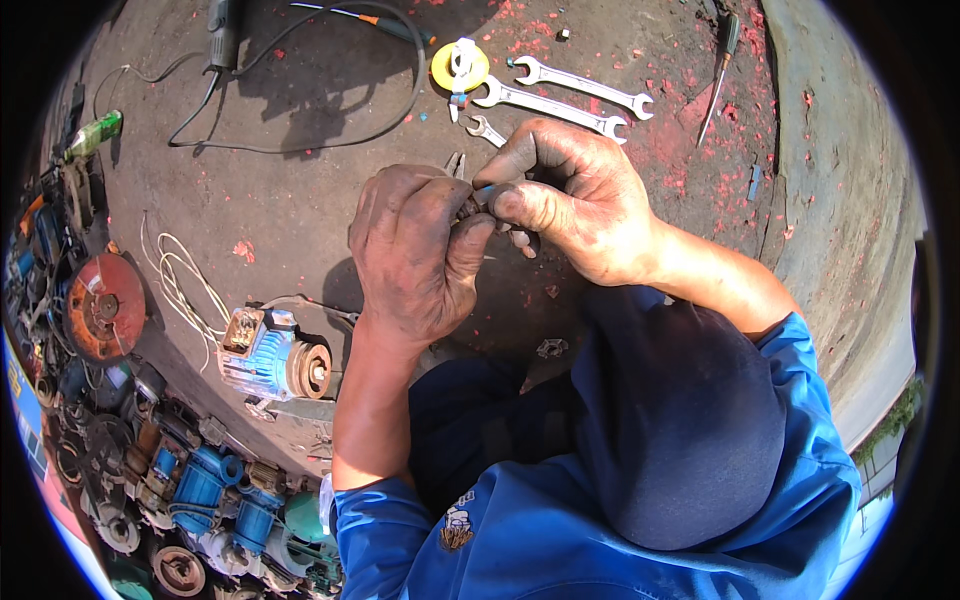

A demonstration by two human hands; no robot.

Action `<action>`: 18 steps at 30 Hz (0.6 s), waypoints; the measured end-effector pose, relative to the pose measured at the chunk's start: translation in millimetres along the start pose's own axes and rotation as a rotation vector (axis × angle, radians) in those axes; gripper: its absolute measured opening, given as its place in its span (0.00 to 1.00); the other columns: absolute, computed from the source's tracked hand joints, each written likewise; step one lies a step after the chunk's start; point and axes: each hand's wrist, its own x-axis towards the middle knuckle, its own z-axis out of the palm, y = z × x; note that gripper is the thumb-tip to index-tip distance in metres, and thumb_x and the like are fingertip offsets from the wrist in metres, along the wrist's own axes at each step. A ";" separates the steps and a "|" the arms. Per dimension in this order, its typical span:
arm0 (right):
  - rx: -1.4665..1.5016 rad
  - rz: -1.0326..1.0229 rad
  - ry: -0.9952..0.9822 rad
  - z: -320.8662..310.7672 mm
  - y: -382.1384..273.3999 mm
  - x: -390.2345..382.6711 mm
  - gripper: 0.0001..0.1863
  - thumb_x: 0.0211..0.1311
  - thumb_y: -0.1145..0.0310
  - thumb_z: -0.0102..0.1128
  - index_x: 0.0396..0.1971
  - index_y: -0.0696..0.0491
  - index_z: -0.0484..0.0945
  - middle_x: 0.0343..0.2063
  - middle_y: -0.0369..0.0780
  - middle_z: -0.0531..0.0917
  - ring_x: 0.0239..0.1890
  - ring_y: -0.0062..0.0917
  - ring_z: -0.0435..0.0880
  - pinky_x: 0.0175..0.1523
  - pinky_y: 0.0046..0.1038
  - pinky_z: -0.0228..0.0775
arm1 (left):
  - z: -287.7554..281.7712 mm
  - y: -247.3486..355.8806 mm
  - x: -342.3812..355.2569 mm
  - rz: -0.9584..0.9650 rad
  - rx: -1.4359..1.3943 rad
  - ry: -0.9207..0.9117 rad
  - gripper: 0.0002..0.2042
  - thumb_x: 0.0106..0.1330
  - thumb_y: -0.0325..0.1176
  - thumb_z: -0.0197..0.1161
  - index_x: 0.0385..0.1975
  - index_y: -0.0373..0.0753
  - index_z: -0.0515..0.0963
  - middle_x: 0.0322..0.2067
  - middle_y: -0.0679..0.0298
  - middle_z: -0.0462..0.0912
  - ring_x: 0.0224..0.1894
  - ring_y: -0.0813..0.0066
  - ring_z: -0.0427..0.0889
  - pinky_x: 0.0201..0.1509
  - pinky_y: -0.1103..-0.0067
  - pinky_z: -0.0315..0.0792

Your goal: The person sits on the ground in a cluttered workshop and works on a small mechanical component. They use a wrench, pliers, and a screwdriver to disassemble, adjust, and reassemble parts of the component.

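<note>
Close together, my left hand and my right hand both have their fingers pinched round a small dark part. My left fingers curl over it from one side, and my right thumb and forefinger press at its other end. Most of it is hidden by the fingers, so I cannot make out its kind. Just past my fingertips, the metal tips of a pliers-like tool show on the ground. Beyond my right hand lie a small open-end wrench, a longer one and another.
A yellow tape-like roll lies beside the wrenches. Screwdrivers lie at far right and far left. A corded power tool is at top left. A blue electric motor stands left of my forearm, near heaped motor parts.
</note>
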 end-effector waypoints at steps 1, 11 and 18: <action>-0.012 -0.032 0.005 0.4 1.0 0.2 0.10 0.71 0.68 0.64 0.44 0.58 0.78 0.27 0.35 0.82 0.29 0.12 0.77 0.31 0.20 0.70 | -0.6 2.4 1.9 -0.010 -0.025 0.003 0.14 0.67 0.41 0.66 0.39 0.36 0.76 0.31 0.58 0.78 0.31 0.56 0.78 0.33 0.69 0.71; -0.531 -0.689 0.042 -2.7 0.6 15.3 0.12 0.55 0.76 0.72 0.39 0.56 0.81 0.30 0.40 0.81 0.34 0.33 0.82 0.37 0.32 0.75 | -1.2 24.8 -2.5 -0.766 -0.857 0.028 0.20 0.79 0.46 0.51 0.32 0.34 0.76 0.23 0.69 0.70 0.25 0.83 0.65 0.27 0.82 0.60; -0.380 -0.425 0.134 4.8 -1.4 9.1 0.13 0.55 0.76 0.71 0.41 0.56 0.81 0.31 0.40 0.82 0.35 0.30 0.84 0.38 0.30 0.76 | 8.6 23.8 0.9 -0.720 -0.969 0.170 0.19 0.78 0.46 0.51 0.38 0.32 0.75 0.30 0.64 0.76 0.29 0.79 0.72 0.33 0.80 0.67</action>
